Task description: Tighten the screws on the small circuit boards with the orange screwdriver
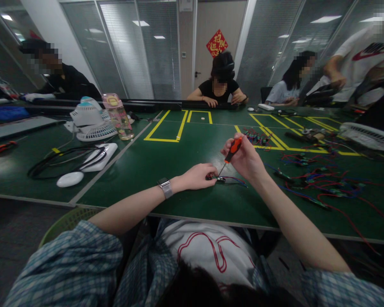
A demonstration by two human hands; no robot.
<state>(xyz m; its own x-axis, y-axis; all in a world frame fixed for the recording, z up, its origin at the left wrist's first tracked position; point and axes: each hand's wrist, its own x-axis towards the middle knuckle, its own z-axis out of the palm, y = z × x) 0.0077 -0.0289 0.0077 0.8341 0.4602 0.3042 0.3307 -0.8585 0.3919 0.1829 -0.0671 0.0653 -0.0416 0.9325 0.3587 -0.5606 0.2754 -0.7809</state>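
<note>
My right hand [243, 155] is closed round the orange and black handle of a screwdriver [234, 149]. Its thin shaft slants down and left, and the tip meets or nearly meets a small circuit board [221, 179] lying on the green table [166, 157]. Red, blue and black wires trail from the board to the right. My left hand [201, 175] rests on the tabletop with its fingers closed on the board's left end, which they partly hide. A watch with a metal band [165, 188] is on my left wrist.
Several wired circuit boards [336, 185] lie in a tangle to the right, with another bunch [257, 137] beyond my right hand. On the left are black cables [67, 157], a white mouse [70, 179], a bottle [120, 119] and a white fan [89, 119]. Several people are around the table.
</note>
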